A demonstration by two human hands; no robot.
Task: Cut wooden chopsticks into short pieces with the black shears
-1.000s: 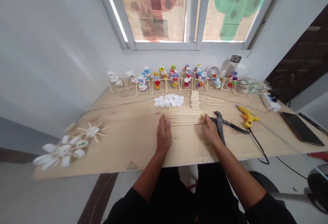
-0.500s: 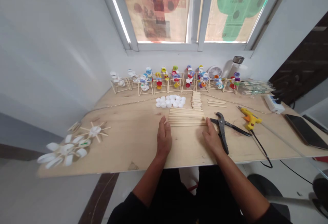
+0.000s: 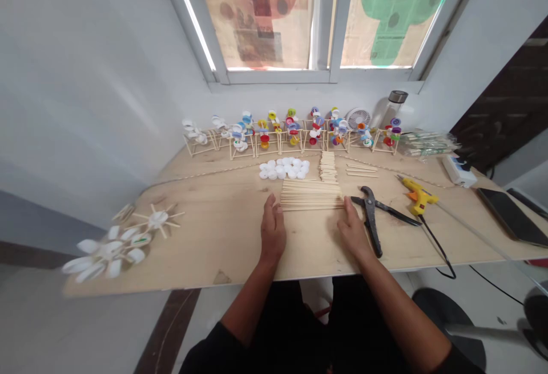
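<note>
A flat row of long thin wooden sticks (image 3: 311,194) lies crosswise on the table in front of me. My left hand (image 3: 273,230) rests on its edge at the left end of the row, fingers stretched out. At the right end is my right hand (image 3: 353,229), its index finger extended at the stick tips and its other fingers partly hidden. Just beyond the row lie a stack of short sticks (image 3: 328,167) and a cluster of white bottle caps (image 3: 285,168). Black-handled pliers (image 3: 370,222) lie right beside my right hand.
A yellow glue gun (image 3: 419,196), a phone (image 3: 511,214) and a power strip (image 3: 459,171) are at the right. Stick frames with coloured caps (image 3: 293,128) line the wall. A white-cap wheel (image 3: 109,251) and a stick wheel (image 3: 158,220) lie at the left.
Both hands stay at the two ends of the stick row with hardly any movement. The view has shifted very slightly.
</note>
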